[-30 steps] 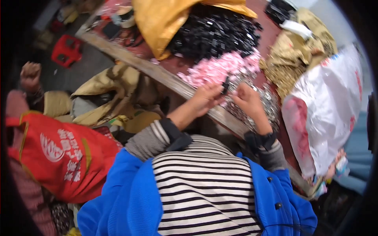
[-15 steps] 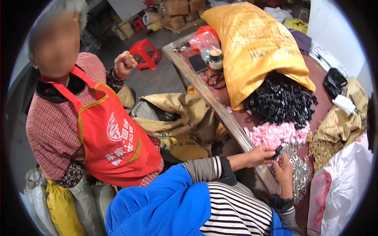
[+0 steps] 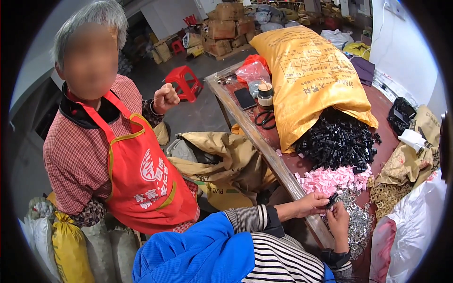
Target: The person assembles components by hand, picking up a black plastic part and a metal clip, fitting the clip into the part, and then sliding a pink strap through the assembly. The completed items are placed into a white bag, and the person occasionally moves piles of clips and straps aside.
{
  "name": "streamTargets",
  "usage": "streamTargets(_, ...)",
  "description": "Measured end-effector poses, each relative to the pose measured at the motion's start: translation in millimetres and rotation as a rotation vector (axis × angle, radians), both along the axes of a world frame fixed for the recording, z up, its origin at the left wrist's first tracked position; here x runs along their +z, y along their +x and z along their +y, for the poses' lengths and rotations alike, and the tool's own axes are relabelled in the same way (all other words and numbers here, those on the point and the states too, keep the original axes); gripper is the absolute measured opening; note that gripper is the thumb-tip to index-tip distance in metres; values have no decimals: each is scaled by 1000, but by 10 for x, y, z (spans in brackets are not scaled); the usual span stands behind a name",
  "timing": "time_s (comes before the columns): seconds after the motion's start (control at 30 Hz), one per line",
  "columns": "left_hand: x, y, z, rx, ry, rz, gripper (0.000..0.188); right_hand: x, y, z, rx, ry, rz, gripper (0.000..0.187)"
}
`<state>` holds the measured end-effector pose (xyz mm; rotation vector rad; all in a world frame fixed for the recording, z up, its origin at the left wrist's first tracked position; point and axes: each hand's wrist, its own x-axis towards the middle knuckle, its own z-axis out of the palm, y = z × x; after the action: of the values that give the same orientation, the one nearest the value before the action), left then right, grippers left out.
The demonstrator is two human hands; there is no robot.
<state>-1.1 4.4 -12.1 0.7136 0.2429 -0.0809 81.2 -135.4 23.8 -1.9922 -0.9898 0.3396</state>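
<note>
My left hand [image 3: 312, 205] is closed in a pinch around a small black plastic buckle piece [image 3: 332, 200], held just above the table's near edge. Close beside it, my right hand [image 3: 338, 220] has its fingers pressed together at the lower end of that piece; whatever they grip is too small to make out. Under and beyond my hands lies a heap of silvery metal rings [image 3: 357, 221]. Pink tabs [image 3: 325, 180] are piled past them, against many black plastic pieces [image 3: 337, 139] spilling from a large yellow woven sack [image 3: 314, 70].
A person in a red apron [image 3: 146, 174] stands at the left, one fist raised. Brass-coloured parts [image 3: 389, 198] spill from a tan sack at right. On the table [image 3: 283, 172] lie a phone [image 3: 245, 98], a jar [image 3: 265, 96] and black-handled scissors [image 3: 265, 120]. A red stool [image 3: 185, 83] stands behind.
The view has tilted up, so most things sit lower in it. My hands stay together at the black buckle piece, with little visible movement. The person's fist remains raised.
</note>
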Motion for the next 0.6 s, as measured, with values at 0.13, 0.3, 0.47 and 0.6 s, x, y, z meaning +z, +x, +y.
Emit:
streamTargets(0.13,-25,21,14,1,-11,-13,22,9,2,18,-2,13,-26,16)
streamTargets(0.3,-3,17,19,28,14,-9,19,-10,11,38,0,-1,-43,16)
streamTargets(0.47,40,-48,12,12,27,-41,18,-19,-18,16,37,34,-43,16)
streamTargets(0.6,79,-43,-36,6,31,-39,18,22,-45,-63,24,35,-59,16)
